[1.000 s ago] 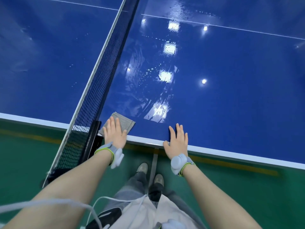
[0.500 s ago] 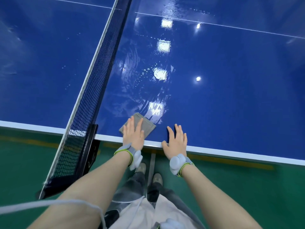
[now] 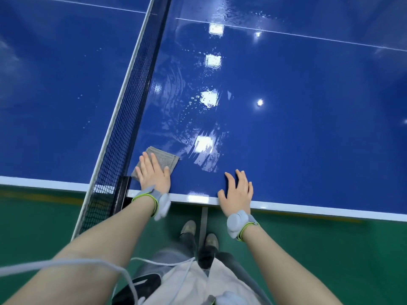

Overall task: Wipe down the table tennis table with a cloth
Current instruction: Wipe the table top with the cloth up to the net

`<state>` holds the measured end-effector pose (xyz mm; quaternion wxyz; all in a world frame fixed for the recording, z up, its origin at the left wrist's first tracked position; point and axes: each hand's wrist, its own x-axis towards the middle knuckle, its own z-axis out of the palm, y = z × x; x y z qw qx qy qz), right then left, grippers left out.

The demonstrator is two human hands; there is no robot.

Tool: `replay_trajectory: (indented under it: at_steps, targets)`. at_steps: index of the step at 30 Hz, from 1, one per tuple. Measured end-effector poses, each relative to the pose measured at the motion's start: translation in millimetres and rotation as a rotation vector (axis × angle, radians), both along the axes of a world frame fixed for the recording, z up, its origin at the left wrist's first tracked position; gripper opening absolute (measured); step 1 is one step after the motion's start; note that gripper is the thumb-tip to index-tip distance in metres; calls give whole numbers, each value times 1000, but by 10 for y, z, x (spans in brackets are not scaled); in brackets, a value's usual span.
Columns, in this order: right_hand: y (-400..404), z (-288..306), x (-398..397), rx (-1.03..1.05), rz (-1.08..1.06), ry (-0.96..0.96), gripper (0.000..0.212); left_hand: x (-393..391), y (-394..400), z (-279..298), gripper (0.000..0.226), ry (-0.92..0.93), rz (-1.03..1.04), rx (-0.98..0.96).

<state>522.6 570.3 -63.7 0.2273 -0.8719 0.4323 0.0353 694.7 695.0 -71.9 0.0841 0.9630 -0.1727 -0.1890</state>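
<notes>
Beside the net (image 3: 123, 119), the flat left hand (image 3: 154, 175) presses a grey cloth (image 3: 164, 158) onto the wet blue table (image 3: 308, 133) for wiping; the right hand (image 3: 236, 191), fingers spread and holding nothing, braces farther from the net.

a grey folded cloth (image 3: 161, 159) lies flat on the blue table tennis table (image 3: 297, 133) at lower centre-left of the frame, just right of the net, near the white front edge. wet streaks shine mid-frame.
</notes>
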Motion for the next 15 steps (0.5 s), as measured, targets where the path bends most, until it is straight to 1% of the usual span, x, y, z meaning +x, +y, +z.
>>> replay_trajectory:
  at_steps: [3,7,10,11,13,15]
  targets:
    - [-6,-2,33,-1,-34,-16,50,-80,-96,13,63,2,-35,36]
    - [11,6,72,-8,-38,-1,52,-211,-405,48,62,9,-255,70]
    - [-11,-34,53,-58,-72,-29,67,-346,-663,42,61,26,-426,42]
    - [-27,-34,37,-55,-76,-35,68,-405,-721,45,61,36,-488,36]
    - [-60,3,34,-4,-93,-24,63,-506,-809,21,61,57,-591,21]
    - [-89,26,49,20,-104,-40,63,-559,-849,3,60,53,-634,12]
